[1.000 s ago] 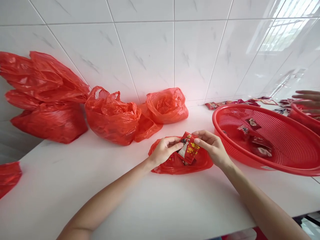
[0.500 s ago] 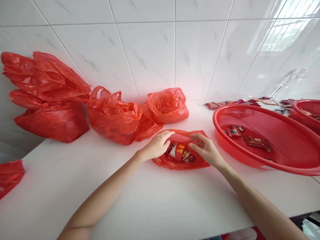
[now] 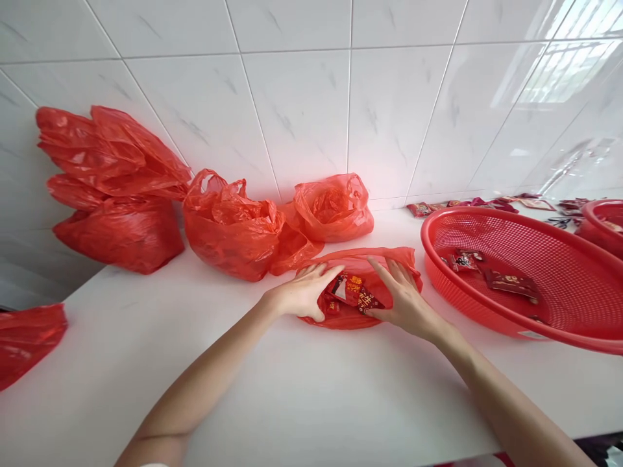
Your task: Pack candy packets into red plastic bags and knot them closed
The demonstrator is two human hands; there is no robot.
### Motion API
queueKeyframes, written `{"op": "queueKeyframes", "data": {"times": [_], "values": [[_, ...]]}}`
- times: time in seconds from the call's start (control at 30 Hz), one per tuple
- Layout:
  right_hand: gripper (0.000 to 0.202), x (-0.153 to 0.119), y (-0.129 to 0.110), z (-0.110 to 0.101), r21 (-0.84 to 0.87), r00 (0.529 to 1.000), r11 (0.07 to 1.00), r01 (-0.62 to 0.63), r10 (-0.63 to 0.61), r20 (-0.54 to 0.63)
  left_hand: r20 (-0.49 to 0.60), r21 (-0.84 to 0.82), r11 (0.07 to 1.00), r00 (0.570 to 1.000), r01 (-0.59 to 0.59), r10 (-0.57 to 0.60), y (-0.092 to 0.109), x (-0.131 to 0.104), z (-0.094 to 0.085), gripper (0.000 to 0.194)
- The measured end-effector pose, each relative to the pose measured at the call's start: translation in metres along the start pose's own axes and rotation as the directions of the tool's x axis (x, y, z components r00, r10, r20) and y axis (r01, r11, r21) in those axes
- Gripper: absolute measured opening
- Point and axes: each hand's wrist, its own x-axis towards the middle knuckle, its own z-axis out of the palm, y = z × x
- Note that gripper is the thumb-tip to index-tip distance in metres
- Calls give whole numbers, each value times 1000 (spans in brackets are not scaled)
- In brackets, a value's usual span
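Note:
A red plastic bag (image 3: 350, 322) lies with its mouth spread wide on the white table. Inside it are several small red and dark-red packets (image 3: 346, 287) with yellow and gold print. My left hand (image 3: 304, 292) is at the bag's left side, fingers apart, reaching into the mouth and touching the plastic. On the opposite side my right hand (image 3: 402, 298) has its fingers spread against the inner right wall, thumb beside the dark-red packet. Neither hand grips a packet. Some fingertips are partly hidden by the bag.
A red mesh basket (image 3: 438, 295) with a few packets stands close on the right, a second red basket (image 3: 596, 227) behind it. Packets (image 3: 428, 209) lie along the tiled wall. Filled red bags (image 3: 228, 233) stand at the back left; another red bag (image 3: 32, 344) is at the left edge.
My fingers have spread wider, and both hands press the bag's mouth further apart. More of the packets inside shows. The whole view has shifted slightly.

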Motion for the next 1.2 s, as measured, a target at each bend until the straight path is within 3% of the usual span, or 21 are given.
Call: {"op": "queueKeyframes", "data": {"times": [0.13,0.27,0.37,0.47,0.6,0.7,0.8,0.87,0.97,1.07,1.2], "values": [[101,-1,2,0,-109,997,992,66,-69,-24,-147,0,1000,989,14,-13,-2,-6,-7,111],[90,0,3,-4,-130,969,977,169,-189,-161,-272,11,999,961,-45,46,-5,-12,-19,102],[61,-2,-2,-9,-84,893,952,293,-304,-330,-301,31,996,950,-84,89,-10,-13,-26,75],[44,-4,-8,-13,-66,804,937,342,-328,-495,-418,67,997,906,-38,63,-13,-15,-32,46],[55,-2,-9,-14,-129,726,975,183,-223,-650,-508,19,990,854,141,-112,-15,-21,-37,57],[75,2,-4,-10,-136,762,989,51,-127,-635,-410,-61,972,882,226,-231,-17,-24,-39,77],[81,4,2,-3,-132,813,991,22,-95,-574,-301,-108,984,938,145,-171,-23,-21,-37,87],[81,4,5,1,-120,839,993,18,-81,-538,-304,-138,988,947,67,-107,-26,-18,-36,87],[81,4,9,4,-103,870,995,-17,-36,-492,-374,-243,970,925,-19,-75,-26,-18,-38,84],[80,4,14,4,-96,904,992,-78,30,-427,-488,-442,881,869,-168,-80,-19,-25,-47,73],[77,7,16,1,-37,943,986,-161,142,-302,-744,-529,688,662,-496,-95,-7,-38,-60,51]]}}
